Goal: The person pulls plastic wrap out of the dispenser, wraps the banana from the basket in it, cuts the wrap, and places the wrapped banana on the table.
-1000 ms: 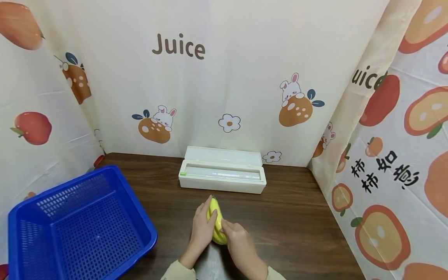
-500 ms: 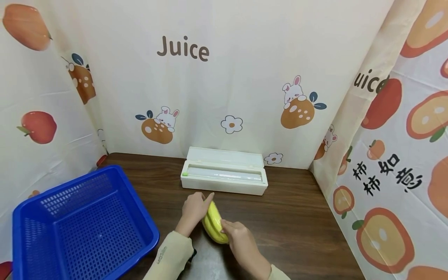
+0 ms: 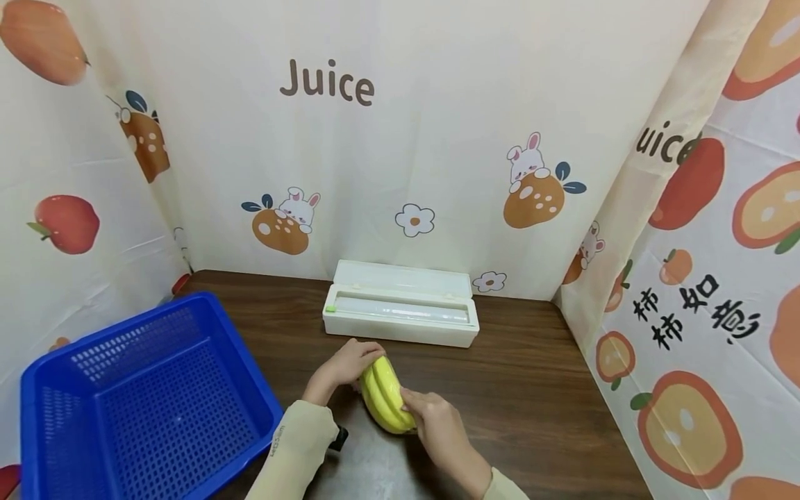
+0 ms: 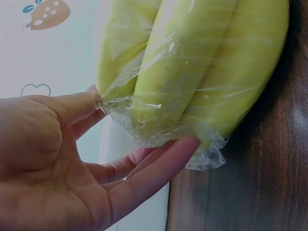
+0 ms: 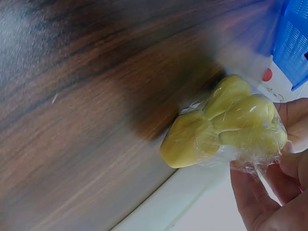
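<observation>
A bunch of yellow bananas (image 3: 382, 399), wrapped in clear cling film (image 4: 208, 151), is tilted over the table in front of me. My left hand (image 3: 350, 362) is at its far end; in the left wrist view the thumb and fingertips pinch the crinkled film edge there. My right hand (image 3: 439, 429) grips the near right side, thumb on top. From the right wrist view, loose film bunches around the ends of the bananas (image 5: 240, 115), close to the fingers of my right hand (image 5: 281, 190).
Behind the bananas stands a white cling film box (image 3: 400, 333), lid raised, a film roll inside. A blue plastic basket (image 3: 250, 378) is at the left on the dark wooden table (image 3: 537, 410). Fruit-printed cloth (image 3: 437, 104) encloses the back and sides.
The left hand has shifted from flat along the left side of the bananas to their far end, its forearm swinging left. The bunch has turned, showing more bananas; the right hand moved slightly right.
</observation>
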A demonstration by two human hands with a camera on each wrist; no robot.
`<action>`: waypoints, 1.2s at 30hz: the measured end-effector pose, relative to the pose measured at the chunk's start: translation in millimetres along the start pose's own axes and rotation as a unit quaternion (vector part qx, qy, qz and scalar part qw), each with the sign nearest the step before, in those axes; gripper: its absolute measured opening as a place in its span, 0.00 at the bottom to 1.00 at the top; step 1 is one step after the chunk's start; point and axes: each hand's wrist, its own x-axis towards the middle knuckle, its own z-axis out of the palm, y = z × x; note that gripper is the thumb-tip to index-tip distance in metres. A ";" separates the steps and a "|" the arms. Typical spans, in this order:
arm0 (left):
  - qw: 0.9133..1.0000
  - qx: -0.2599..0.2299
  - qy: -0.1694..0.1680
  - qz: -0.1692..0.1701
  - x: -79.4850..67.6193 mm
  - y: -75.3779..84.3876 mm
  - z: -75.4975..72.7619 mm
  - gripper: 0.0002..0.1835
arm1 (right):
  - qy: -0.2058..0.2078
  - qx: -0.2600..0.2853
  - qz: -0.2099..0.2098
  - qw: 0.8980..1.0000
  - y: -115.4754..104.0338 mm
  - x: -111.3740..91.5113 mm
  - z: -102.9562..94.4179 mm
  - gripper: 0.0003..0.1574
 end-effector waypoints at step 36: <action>0.971 -0.034 0.229 -0.061 -25.0 12.8 35.8 0.13 | -0.021 0.014 -0.102 0.994 11.9 -11.9 -1.3 0.35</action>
